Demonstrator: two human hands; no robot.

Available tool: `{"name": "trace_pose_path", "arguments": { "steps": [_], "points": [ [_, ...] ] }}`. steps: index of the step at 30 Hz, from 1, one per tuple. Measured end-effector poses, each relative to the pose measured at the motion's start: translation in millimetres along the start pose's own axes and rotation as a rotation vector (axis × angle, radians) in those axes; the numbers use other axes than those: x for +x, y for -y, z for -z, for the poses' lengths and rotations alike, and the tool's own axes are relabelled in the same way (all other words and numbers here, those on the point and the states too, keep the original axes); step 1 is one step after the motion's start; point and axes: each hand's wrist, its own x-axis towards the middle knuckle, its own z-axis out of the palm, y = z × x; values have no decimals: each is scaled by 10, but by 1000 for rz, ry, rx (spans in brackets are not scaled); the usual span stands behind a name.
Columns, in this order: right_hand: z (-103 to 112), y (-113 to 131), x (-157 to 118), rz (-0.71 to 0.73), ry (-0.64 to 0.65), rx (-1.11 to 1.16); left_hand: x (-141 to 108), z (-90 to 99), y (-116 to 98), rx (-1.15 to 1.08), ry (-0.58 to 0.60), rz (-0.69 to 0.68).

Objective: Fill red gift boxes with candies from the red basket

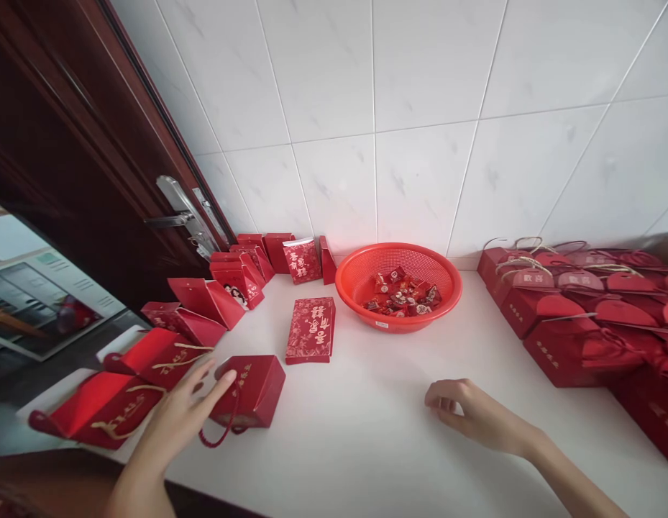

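My left hand (185, 410), thumb and fingers spread, is at the left side of a small red gift box (261, 392). The thumb overlaps the box's upper left edge; whether it presses on the box I cannot tell. A dark red cord handle (220, 439) loops down in front of that box. My right hand (463, 406) hovers low over the white tabletop (366, 432), fingers loosely curled, with nothing visible in it. Between and behind the hands lies a flat red box with gold characters (310, 331). A red plastic basket (355, 309) behind it contains several wrapped candies (401, 291).
Open red boxes with rope handles (123, 410) stand at the left edge. Several folded red cartons (204, 302) line the back left, near a dark door (96, 129). Closed gift boxes (571, 345) crowd the right side. A white tiled wall (334, 86) bounds the back.
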Motion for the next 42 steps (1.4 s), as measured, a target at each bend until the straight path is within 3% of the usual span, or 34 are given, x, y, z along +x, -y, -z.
{"name": "trace_pose_path", "arguments": {
  "steps": [4, 9, 11, 20, 25, 28, 31, 35, 38, 42],
  "points": [
    [-13, 20, 16, 3, 2, 15, 1, -54, -33, -101, 145, 125],
    [-26, 43, 39, 15, 2, 38, -8, -127, -105, -243, 86, 14],
    [-31, 48, 43, 18, -3, 47, -10, -146, -150, -269, 116, -16],
    [-98, 111, 60, 48, -61, 108, -93, -260, -314, -452, 487, -62],
    [-164, 165, 89, 95, -105, 198, -268, -504, -654, -361, 580, -127],
    [-181, 186, 95, 174, -132, 297, -338, -628, -988, -288, 567, -290],
    [-166, 180, 105, 197, -243, 372, -333, -681, -1324, -207, 531, -454],
    [-99, 109, 131, 89, -524, 383, -257, -711, -1634, -221, 526, -519],
    [-35, 63, 126, 43, -728, 377, -208, -767, -1739, -276, 573, -517],
    [-1, 111, 75, 147, -774, 270, -200, -898, -1793, -345, 650, -493]
  ]
}}
